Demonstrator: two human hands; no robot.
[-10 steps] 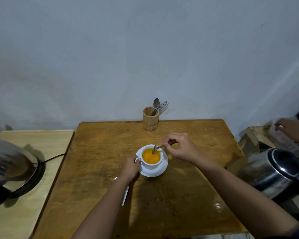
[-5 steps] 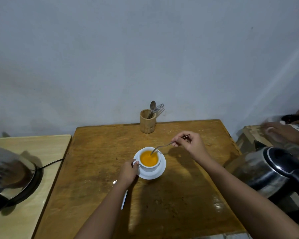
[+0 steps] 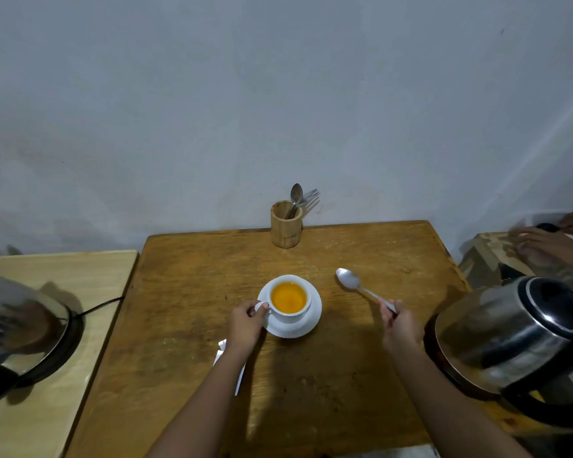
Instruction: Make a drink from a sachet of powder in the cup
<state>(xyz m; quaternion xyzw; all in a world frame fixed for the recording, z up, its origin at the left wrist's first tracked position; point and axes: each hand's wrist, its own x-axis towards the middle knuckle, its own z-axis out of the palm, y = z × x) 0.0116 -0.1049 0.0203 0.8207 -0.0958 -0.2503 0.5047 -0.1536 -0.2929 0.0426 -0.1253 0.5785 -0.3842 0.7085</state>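
Note:
A white cup (image 3: 290, 315) full of orange drink stands on a white saucer (image 3: 306, 325) in the middle of the wooden table (image 3: 186, 325). My left hand (image 3: 245, 325) pinches the cup's handle on its left side. My right hand (image 3: 399, 327) holds a metal spoon (image 3: 354, 282) by the end of its handle, to the right of the saucer; the bowl of the spoon lies low over the table, apart from the cup. A white sachet (image 3: 221, 352) lies on the table, mostly hidden under my left forearm.
A wooden holder (image 3: 286, 226) with a spoon and fork stands at the table's back edge. One steel kettle (image 3: 516, 335) sits close by my right hand, another kettle (image 3: 17, 325) on a pale side table at left. Another person's hands (image 3: 549, 246) are at far right.
My right hand has lifted the spoon out of the cup and carried it right and down beside the saucer. My left hand has stayed on the cup's handle.

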